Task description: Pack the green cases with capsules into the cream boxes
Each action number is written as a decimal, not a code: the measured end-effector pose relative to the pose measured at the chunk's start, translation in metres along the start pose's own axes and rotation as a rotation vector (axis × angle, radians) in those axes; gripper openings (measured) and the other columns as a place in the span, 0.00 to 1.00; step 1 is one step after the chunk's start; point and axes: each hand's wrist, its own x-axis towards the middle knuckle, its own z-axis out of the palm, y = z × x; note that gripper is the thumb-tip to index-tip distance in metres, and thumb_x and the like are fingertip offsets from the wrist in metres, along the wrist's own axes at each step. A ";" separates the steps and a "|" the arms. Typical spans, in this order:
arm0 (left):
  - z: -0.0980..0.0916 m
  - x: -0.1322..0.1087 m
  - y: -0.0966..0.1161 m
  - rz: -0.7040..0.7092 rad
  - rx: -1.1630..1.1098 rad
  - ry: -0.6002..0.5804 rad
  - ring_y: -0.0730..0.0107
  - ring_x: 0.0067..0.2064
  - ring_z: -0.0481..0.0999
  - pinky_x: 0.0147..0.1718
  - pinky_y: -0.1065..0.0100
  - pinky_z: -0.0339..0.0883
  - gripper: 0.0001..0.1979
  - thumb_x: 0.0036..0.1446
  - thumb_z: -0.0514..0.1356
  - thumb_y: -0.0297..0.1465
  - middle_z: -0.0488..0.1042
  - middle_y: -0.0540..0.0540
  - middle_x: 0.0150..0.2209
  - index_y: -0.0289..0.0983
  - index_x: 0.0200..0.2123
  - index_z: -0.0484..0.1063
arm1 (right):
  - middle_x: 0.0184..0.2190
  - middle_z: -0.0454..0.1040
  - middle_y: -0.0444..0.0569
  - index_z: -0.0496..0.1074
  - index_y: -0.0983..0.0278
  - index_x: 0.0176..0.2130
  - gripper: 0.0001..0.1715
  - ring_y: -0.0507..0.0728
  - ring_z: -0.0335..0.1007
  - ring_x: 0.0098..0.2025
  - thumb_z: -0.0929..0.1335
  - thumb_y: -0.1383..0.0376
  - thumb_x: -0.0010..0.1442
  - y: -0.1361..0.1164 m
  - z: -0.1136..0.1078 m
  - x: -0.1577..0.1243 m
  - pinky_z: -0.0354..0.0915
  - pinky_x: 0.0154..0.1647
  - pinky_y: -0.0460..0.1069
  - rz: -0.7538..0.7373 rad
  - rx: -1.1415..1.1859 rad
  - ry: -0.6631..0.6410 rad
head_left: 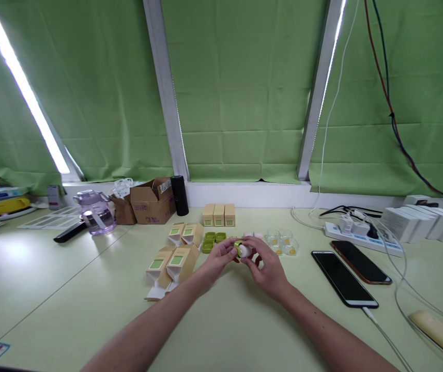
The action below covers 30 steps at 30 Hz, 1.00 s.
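On my feed, the small green-and-white piece point(243, 251) sits just right of the green containers point(208, 247), pinched from both sides by my left hand point(221, 256) and right hand point(266, 264), presumably for steadiness. Forearms converge, fingers curled, thumbs nearest me.

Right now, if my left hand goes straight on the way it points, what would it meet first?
First the small green-and-white piece between the left hand and right hand; past it, probably the right hand. Exact depth is unclear.
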 end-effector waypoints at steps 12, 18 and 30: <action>0.012 -0.001 0.004 0.027 0.216 0.076 0.66 0.39 0.76 0.36 0.66 0.74 0.31 0.61 0.65 0.50 0.77 0.37 0.52 0.37 0.61 0.74 | 0.57 0.78 0.54 0.67 0.60 0.60 0.20 0.59 0.80 0.51 0.64 0.66 0.70 0.009 0.004 -0.004 0.79 0.39 0.50 -0.119 -0.297 -0.014; 0.023 -0.011 0.011 0.055 0.192 0.055 0.56 0.54 0.77 0.52 0.56 0.75 0.31 0.64 0.64 0.45 0.72 0.36 0.63 0.40 0.66 0.67 | 0.57 0.78 0.55 0.68 0.60 0.59 0.18 0.60 0.79 0.54 0.64 0.65 0.71 0.008 0.005 -0.005 0.79 0.40 0.50 -0.121 -0.348 -0.019; 0.025 -0.010 0.005 0.111 0.246 0.119 0.50 0.63 0.73 0.62 0.51 0.69 0.28 0.65 0.63 0.40 0.71 0.35 0.65 0.38 0.65 0.68 | 0.56 0.78 0.58 0.66 0.61 0.59 0.17 0.61 0.80 0.54 0.63 0.64 0.72 0.005 0.007 -0.005 0.78 0.45 0.54 -0.158 -0.362 -0.019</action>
